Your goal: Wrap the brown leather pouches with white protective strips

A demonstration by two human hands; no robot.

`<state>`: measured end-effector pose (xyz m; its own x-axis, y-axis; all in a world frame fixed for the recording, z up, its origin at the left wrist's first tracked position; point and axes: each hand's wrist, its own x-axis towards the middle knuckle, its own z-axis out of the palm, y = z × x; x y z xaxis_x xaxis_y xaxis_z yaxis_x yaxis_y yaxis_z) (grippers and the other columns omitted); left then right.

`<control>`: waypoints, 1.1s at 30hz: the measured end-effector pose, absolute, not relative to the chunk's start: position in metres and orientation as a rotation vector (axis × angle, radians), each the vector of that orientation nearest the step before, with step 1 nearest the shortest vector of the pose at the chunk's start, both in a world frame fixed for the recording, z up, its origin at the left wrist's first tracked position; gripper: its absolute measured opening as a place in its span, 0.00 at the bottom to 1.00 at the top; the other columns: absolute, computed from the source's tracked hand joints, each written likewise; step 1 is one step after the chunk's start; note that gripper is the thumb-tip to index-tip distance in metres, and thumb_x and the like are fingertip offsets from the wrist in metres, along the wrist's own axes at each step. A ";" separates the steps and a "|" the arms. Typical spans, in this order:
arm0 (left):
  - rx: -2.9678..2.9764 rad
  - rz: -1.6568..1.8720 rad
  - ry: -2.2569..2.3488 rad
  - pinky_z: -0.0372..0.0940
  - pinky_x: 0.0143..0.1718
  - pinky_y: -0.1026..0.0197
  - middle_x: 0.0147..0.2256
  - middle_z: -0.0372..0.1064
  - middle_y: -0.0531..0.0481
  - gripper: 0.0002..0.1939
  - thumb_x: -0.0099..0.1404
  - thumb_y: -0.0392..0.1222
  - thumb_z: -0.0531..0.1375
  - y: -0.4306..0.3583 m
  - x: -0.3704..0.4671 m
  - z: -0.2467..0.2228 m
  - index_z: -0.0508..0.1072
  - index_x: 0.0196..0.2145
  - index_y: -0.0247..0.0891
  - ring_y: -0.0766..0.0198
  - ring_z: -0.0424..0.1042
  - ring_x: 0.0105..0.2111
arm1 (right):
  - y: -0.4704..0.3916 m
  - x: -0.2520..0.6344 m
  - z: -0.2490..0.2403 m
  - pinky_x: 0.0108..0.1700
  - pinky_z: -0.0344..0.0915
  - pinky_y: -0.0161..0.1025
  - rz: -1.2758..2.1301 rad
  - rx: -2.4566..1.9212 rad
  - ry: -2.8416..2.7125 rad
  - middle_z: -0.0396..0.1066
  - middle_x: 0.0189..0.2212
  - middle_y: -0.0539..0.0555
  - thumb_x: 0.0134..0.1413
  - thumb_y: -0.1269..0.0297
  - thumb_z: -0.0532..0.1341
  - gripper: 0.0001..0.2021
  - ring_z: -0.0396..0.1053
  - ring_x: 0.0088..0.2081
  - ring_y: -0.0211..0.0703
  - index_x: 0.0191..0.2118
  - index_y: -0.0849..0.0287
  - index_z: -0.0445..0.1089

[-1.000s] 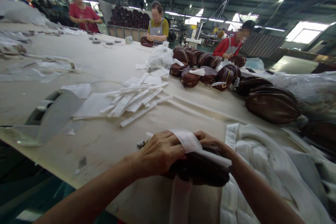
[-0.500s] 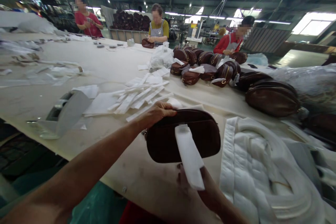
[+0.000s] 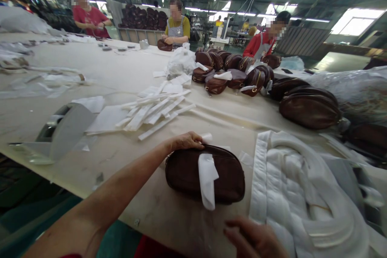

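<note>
A dark brown leather bag (image 3: 178, 173) lies tilted on the table in front of me. My left hand (image 3: 188, 141) is closed on its top edge, thumb and fingers pinching the rim. Down the bag's front hangs a strip of white paper (image 3: 208, 185), creased, with one corner folded out and its lower end past the bag's bottom edge. My right hand (image 3: 255, 236) is at the lower right, apart from the bag. Its fingers are slightly bent and spread, somewhat blurred, with nothing visible in them. A small white roll (image 3: 207, 138) shows just behind the left fingers.
White strips (image 3: 157, 107) lie piled beyond my left hand. A tape dispenser (image 3: 65, 131) stands to the left. White padded material (image 3: 281, 185) is heaped on the right. Several brown bags (image 3: 310, 107) sit farther back, beside clear plastic (image 3: 356, 92). Three people work across the table (image 3: 121, 70).
My right hand has come away from the paper strip, down and to the right. The bag, still in my left hand, has moved lower, and the strip hangs straighter.
</note>
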<state>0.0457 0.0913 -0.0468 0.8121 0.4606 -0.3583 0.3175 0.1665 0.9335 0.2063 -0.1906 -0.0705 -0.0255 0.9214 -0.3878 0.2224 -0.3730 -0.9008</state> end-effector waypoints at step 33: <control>1.602 0.103 0.703 0.59 0.30 0.68 0.27 0.71 0.54 0.15 0.50 0.43 0.62 0.109 0.043 -0.079 0.77 0.35 0.32 0.69 0.65 0.27 | -0.046 0.194 -0.032 0.38 0.69 0.36 0.661 -1.281 -1.705 0.75 0.31 0.53 0.55 0.65 0.61 0.05 0.73 0.35 0.42 0.33 0.55 0.76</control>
